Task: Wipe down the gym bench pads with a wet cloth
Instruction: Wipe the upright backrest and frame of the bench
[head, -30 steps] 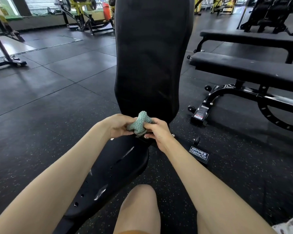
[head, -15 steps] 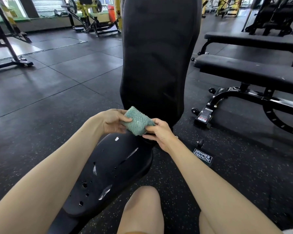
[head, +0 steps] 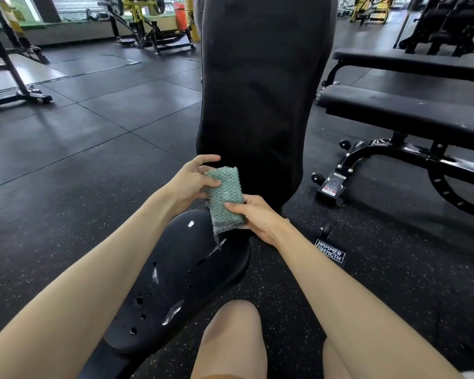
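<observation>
Low against the speckled floor [head: 394,283], just right of my bench seat pad [head: 175,283], a black nameplate [head: 329,250] reads "HAMMER STRENGTH" in white capitals on two lines. Farther right, a white, red and black sticker [head: 333,184] sits on the near foot of the neighbouring bench's frame [head: 381,153]. Its print is too small for me to read.

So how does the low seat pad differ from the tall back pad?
The seat pad lies low and close to flat, while the back pad stands upright. The seat pad is shorter and carries shiny wet spots. The back pad is taller and looks dull, with no drops visible. Both are black and padded.
</observation>
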`<state>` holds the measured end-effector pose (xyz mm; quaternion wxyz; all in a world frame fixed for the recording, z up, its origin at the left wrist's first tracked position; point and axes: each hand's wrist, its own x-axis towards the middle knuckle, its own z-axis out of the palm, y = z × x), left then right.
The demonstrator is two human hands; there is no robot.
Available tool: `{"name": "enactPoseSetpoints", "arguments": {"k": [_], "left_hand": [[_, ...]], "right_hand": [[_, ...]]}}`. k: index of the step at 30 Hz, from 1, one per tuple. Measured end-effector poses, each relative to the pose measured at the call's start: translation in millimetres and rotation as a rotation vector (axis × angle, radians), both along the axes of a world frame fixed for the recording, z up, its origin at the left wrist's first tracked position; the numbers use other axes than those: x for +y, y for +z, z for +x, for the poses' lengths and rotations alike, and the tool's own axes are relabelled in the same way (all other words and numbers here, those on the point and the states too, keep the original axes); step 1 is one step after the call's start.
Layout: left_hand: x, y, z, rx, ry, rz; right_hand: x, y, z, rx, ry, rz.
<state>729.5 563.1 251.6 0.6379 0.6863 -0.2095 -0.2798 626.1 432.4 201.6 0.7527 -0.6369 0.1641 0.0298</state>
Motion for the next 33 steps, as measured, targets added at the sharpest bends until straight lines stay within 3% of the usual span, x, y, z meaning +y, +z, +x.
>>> {"name": "enactPoseSetpoints", "arguments": {"k": [4, 7, 9, 11, 14, 16, 19, 21, 23, 25, 29, 33], "left_hand": [[9, -8, -2, -0.082, -0.101, -0.031], [16, -14, -4, -0.155, -0.247, 0.100], [18, -17, -5, -0.161, -0.233, 0.124], [18, -19, -10, -0.201, -0.264, 0.161], [10, -26, -23, -0.463, -0.462, 0.447], [-1, -34, -29, -0.632, -0.339, 0.438], [-18, -31, -34, -0.630, -0.034, 0.175], [-31, -25, -36, -0.622, 0.072, 0.087], [-45, -17, -41, -0.625, 0.218, 0.018], [-61, -3, -47, -0.619, 0.403, -0.018], [-91, 22, -48, -0.585, 0.700, -0.084], [-115, 10, -54, -0.643, 0.690, 0.006]], "right_hand": [[-1, -2, -3, 0.076, -0.067, 0.135], [-1, -1, -5, 0.072, -0.097, 0.391], [-1, -2, -6, 0.083, -0.159, 0.542], [1, -2, -5, 0.097, -0.197, 0.561], [2, -2, -3, 0.099, -0.211, 0.494], [-2, 4, -9, 0.115, -0.188, 0.408], [-13, 17, -25, 0.066, -0.268, 0.176], [-23, 23, -35, -0.049, -0.553, -0.078], [-34, 31, -43, -0.140, -0.908, -0.489], [-42, 40, -47, -0.181, -1.015, -0.723], [-52, 54, -41, -0.171, -0.787, -0.634], [-58, 60, -29, -0.127, -0.634, -0.358]]}}
